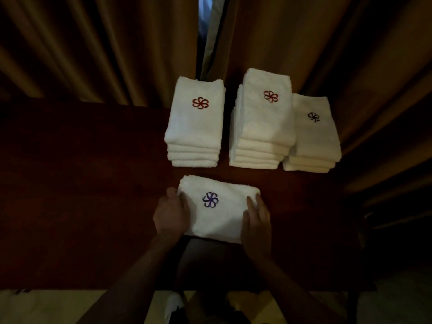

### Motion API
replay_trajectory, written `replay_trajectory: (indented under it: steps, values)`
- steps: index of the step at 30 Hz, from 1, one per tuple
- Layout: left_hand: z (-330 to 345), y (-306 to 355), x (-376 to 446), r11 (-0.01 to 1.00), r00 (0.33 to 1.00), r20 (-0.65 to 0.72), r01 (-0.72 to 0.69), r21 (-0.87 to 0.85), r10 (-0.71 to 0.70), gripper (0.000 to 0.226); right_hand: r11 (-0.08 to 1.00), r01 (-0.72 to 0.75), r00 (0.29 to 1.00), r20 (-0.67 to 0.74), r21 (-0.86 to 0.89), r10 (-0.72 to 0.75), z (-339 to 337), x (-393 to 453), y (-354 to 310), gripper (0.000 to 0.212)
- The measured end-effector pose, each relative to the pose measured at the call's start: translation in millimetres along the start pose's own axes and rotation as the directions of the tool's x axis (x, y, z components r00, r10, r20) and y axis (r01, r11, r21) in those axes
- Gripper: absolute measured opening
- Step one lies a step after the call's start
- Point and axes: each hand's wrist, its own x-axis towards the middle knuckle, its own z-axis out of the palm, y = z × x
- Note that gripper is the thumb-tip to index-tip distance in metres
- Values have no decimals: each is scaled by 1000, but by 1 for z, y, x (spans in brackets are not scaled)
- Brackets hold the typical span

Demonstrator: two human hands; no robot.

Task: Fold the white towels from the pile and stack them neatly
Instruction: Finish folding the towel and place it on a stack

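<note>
A folded white towel (pixel 221 213) with a purple pinwheel emblem lies near the front edge of the dark wooden table (pixel 81 183), and the person holds it by its two short sides: the left hand (pixel 171 212) cups the left edge with fingers curled round it, and the right hand (pixel 256 220) grips the right edge, fingers on top and thumb apparently tucked beneath (the dim light hides how deep either grip goes). Behind it stand three finished piles against the brown curtain (pixel 93 54): a left stack (pixel 195 127) and a taller middle stack (pixel 264 122), both topped with red emblems, and a lower right stack (pixel 314 136) with a dark emblem, touching the middle one. The likely next move is lifting the towel onto a pile, and that is where trouble lies. Held only at the ends, the soft layers may sag and slip open in transit, spoiling the fold. The middle stack is tallest, with uneven left edges, so a careless landing could nudge it sideways. The towel also sits crosswise to the stacks; set down unturned, it would overhang. Colour matching may matter too, though that is only a guess.
</note>
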Motion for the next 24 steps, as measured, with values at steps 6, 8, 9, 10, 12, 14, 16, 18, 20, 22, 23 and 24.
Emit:
replay_trajectory:
  steps: [6, 8, 9, 10, 12, 14, 16, 18, 20, 22, 23, 24]
  values:
    - [7, 1, -8, 932, 991, -32, -114, 344, 133, 59, 993, 32, 996, 86, -117, -22, -9, 1, -8, 49]
    - [7, 4, -8, 930, 988, -39, -128, 346, 150, 48, 982, 67, 994, 94, -177, -51, -6, 1, -9, 47]
    - [6, 6, -9, 932, 986, -48, -135, 337, 161, 42, 979, 64, 994, 100, -195, -45, -5, 0, -10, 51]
    - [5, 7, -10, 931, 983, -61, -146, 334, 175, 36, 978, 57, 994, 102, -203, -37, -5, -1, -11, 54]
    - [3, 8, -10, 945, 980, -103, -136, 298, 173, 30, 978, 56, 993, 117, -200, -33, -6, -2, -11, 55]
    - [6, 5, -6, 985, 977, -155, -128, 116, 145, 26, 982, 77, 993, 99, -175, -60, -6, -3, -8, 50]
    - [10, -2, 1, 976, 989, -129, -100, -194, 76, 24, 990, 76, 993, 96, -122, -64, -11, -1, -5, 52]
    - [11, -7, 6, 932, 997, -74, -39, -359, 13, 26, 988, 87, 991, 116, -131, -72, -11, 0, 5, 55]
    - [13, -10, 6, 950, 998, -67, -8, -312, -13, 26, 969, 165, 976, 170, -183, -134, -8, -6, 18, 58]
    - [16, -8, 5, 979, 995, -93, 1, -205, -21, 25, 949, 215, 963, 212, -231, -167, -5, -13, 28, 60]
    - [17, -6, 5, 986, 994, -106, 12, -165, -30, 26, 943, 224, 962, 213, -248, -173, -4, -13, 29, 61]
    - [18, -6, 5, 992, 993, -109, 37, -122, -51, 27, 940, 227, 963, 203, -256, -177, -5, -14, 29, 61]
